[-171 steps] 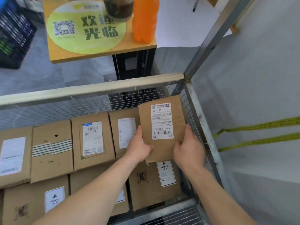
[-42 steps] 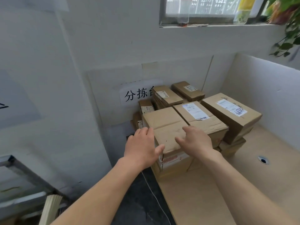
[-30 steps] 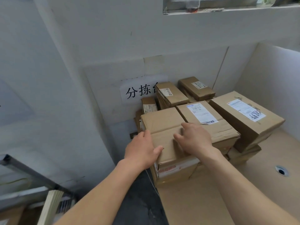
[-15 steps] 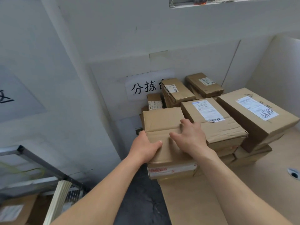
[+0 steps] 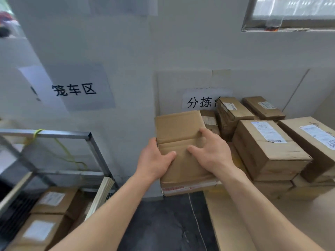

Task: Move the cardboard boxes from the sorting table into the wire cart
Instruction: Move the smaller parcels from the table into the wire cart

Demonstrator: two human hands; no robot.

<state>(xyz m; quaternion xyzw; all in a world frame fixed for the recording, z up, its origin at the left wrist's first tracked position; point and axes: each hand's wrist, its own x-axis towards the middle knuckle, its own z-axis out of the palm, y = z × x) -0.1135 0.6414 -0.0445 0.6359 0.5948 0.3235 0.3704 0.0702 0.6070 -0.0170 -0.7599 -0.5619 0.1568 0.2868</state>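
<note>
I hold a plain brown cardboard box with red-printed tape along its near edge, out past the left edge of the sorting table. My left hand grips its left side, thumb on top. My right hand lies on its top with fingers curled over the right side. Several more cardboard boxes with white labels are stacked on the table to the right. The wire cart stands at the lower left, with labelled boxes inside.
A white wall with two paper signs rises behind the cart and the table. Between cart and table runs a strip of dark floor with a thin cord. A window sill sits at the upper right. A pale slat leans at the cart's corner.
The box has left the stack and moved left, off the table edge, held in both hands. My view has swung left, bringing the cart and its boxes into sight.
</note>
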